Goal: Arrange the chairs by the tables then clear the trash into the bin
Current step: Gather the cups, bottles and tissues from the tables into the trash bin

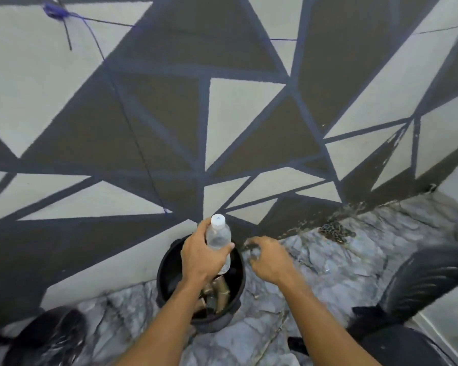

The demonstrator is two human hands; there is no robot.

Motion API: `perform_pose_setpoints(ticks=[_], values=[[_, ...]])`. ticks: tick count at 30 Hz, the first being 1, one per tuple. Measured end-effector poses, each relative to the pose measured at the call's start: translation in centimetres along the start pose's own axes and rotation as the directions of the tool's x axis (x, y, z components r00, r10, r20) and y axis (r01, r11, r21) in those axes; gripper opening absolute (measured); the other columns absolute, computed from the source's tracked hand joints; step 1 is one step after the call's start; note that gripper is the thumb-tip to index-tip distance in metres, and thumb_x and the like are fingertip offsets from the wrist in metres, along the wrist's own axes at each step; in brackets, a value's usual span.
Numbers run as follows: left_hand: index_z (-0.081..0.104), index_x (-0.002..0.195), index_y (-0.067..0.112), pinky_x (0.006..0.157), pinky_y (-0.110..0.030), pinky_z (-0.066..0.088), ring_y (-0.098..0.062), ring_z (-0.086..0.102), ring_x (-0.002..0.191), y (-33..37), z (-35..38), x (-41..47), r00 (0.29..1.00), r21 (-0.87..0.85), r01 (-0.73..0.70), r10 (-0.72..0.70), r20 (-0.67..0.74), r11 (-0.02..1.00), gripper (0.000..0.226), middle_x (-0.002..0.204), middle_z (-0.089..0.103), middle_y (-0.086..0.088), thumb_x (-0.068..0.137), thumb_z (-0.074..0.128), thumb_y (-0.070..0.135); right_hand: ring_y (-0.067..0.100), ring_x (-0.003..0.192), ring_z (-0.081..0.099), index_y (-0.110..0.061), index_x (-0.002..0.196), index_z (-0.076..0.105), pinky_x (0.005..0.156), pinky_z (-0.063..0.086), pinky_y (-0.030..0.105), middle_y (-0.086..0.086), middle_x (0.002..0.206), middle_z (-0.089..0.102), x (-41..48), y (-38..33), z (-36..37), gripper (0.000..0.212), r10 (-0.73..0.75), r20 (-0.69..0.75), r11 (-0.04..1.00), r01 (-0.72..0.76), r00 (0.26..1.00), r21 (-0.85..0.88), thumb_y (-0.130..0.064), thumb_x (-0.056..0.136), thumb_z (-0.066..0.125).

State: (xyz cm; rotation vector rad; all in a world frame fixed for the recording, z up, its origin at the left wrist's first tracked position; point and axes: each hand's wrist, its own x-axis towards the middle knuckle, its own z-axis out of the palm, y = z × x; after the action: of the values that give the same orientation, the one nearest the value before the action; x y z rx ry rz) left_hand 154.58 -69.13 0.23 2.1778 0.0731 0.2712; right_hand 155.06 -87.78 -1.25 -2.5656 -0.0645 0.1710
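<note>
A round black bin stands on the stone floor against a patterned wall, with brown trash inside it. My left hand grips a clear plastic bottle with a white cap, held upright right over the bin's opening. My right hand hovers just right of the bin, fingers curled loosely and blurred; whether it holds anything I cannot make out.
The wall carries grey and brown triangles with dark lines, and a blue string hangs on it. A black plastic chair stands at the right, another dark object at lower left. A small chain lies by the wall.
</note>
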Motion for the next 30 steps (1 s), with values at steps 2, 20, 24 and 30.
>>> perform_pose_setpoints(ticks=[2,20,24,30], values=[[0.05,0.124,0.046,0.085,-0.042,0.056,-0.013,0.064,0.099,-2.4,-1.6,0.5,0.998,0.023,0.064,-0.063,-0.026,0.998,0.072,0.109,0.067,0.017,0.059,0.082,0.055,0.023,0.124,0.053,-0.023,0.133,0.058,0.1,0.048,0.037,0.001,0.132,0.059,1.7,-2.4,2.4,0.05,-0.037,0.06,0.999,0.037,0.998,0.001,-0.03,0.084,0.067],[0.05,0.126,0.037,0.092,-0.039,0.05,-0.014,0.057,0.105,-16.7,0.1,6.4,0.774,-0.014,0.619,-0.613,-0.158,0.785,0.072,0.114,0.064,0.009,0.065,0.087,0.044,0.022,0.106,0.06,-0.025,0.121,0.063,0.083,0.046,0.03,0.0,0.117,0.062,16.2,-4.4,11.8,0.037,-0.055,0.37,0.995,0.08,0.927,-0.054,-0.028,0.084,0.065],[0.029,0.151,0.022,0.097,-0.043,0.048,-0.035,0.057,0.121,-18.7,1.3,8.4,0.6,-0.057,0.787,-0.784,-0.158,0.614,0.097,0.132,0.061,-0.011,0.073,0.085,0.029,0.023,0.111,0.06,-0.024,0.122,0.064,0.087,0.05,0.032,0.002,0.121,0.065,19.0,-3.3,12.7,0.039,-0.035,0.406,0.997,0.057,0.913,-0.042,-0.03,0.083,0.066],[0.018,0.157,0.019,0.101,-0.04,0.046,-0.036,0.051,0.129,-19.6,0.9,10.6,0.56,-0.003,0.826,-0.82,-0.12,0.564,0.096,0.141,0.054,-0.016,0.082,0.076,0.024,0.023,0.114,0.059,-0.025,0.123,0.064,0.092,0.051,0.034,0.002,0.125,0.064,21.7,-3.8,13.6,0.043,-0.033,0.452,0.997,0.058,0.891,-0.042,-0.025,0.081,0.066]])
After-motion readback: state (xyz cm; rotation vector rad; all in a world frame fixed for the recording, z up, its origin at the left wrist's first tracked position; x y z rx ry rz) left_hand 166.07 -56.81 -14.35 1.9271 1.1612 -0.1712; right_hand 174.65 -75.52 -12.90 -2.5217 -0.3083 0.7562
